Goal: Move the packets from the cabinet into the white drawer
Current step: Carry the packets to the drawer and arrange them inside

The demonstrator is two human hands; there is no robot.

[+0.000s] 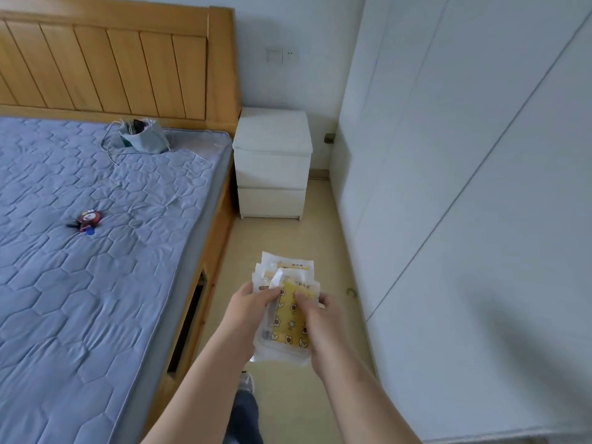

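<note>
Left hand [253,307], right hand [323,318] grip packets [290,312] | white drawer [272,169] far ahead (front closed) | their long axis points toward it

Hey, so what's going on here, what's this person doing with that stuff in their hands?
A person stands in the aisle between a bed and tall white cabinet doors. The left hand and right hand together grip a stack of packets, thumbs on top. Ahead, the white nightstand has both drawers shut, so no packet is in a drawer yet.
</note>
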